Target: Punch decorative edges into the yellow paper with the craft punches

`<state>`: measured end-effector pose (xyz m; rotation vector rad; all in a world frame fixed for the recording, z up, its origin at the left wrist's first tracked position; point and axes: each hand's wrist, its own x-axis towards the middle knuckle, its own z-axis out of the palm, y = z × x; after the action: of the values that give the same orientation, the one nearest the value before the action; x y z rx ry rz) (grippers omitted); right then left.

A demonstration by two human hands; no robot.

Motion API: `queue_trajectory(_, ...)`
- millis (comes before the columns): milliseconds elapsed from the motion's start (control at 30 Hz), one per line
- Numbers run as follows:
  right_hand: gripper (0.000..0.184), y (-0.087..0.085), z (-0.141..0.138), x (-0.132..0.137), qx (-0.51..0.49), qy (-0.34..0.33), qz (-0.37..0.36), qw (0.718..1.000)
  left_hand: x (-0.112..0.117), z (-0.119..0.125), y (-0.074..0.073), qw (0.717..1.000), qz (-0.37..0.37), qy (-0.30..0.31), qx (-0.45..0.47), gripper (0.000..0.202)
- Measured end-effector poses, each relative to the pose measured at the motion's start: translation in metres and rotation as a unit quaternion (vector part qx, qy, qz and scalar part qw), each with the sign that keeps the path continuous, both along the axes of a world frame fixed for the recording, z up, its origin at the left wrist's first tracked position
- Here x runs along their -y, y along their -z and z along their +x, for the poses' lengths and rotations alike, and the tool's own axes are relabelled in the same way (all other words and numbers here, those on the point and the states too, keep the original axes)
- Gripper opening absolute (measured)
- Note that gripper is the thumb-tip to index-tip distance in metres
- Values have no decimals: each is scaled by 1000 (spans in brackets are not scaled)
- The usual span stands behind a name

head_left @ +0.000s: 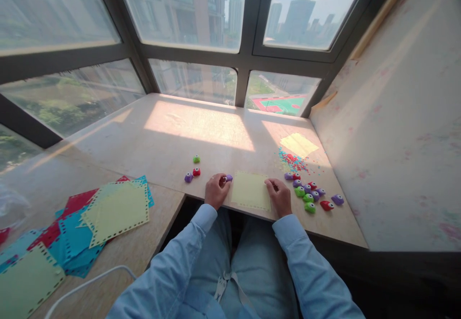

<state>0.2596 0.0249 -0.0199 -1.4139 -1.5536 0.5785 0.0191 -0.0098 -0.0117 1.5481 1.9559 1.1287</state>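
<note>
A pale yellow sheet of paper (251,190) lies between my hands at the table's front edge, with small punched holes along its rim. My left hand (217,192) is closed around a small purple paper punch (228,178) at the sheet's left edge, near its upper corner. My fingers partly cover the punch. On the opposite side, my right hand (280,197) pinches the sheet's right edge, its fingers curled. A green punch (196,159), a red punch (196,171) and another purple punch (188,177) stand left of my left hand.
Several coloured punches (308,197) cluster right of my right hand. Behind them lie scattered paper bits (293,161) and a yellow sheet stack (298,144). Punched coloured sheets (118,211) spread on the left, near a white cable (93,276). Windows and a wall (406,117) bound the table.
</note>
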Motion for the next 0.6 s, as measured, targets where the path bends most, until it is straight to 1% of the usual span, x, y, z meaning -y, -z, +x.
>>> queue_trajectory(67, 30, 0, 0, 0, -2, 4, -1, 1000, -1, -8, -6, 999, 10, -10, 33, 19)
queue_trajectory(133, 30, 0, 0, 0, -7, 2, -2, 1000, -3, -18, -18, 999, 35, -33, 19, 18)
queue_trajectory(200, 31, 0, 1, 0, -8, 0, -5, 1000, -7, -33, -32, 996, 67, -44, -39, 19)
queue_trajectory(267, 32, 0, 1, 0, -7, -2, -10, 1000, -15, -51, -48, 988, 78, -48, -127, 20)
queue_trajectory(333, 33, 0, 1, 0, -6, -3, -15, 1000, -23, -70, -60, 977, 42, -39, -207, 20)
queue_trajectory(400, 35, -1, 1, 1, -8, -4, -20, 1000, -32, -90, -67, 967, -24, -17, -253, 17)
queue_trajectory(500, 37, -2, 1, 1, -10, -5, -25, 1000, -41, -112, -69, 961, -99, 10, -258, 20)
queue_trajectory(600, 38, -4, 1, 1, -16, -3, -34, 999, -45, -125, -66, 960, -123, 11, -251, 23)
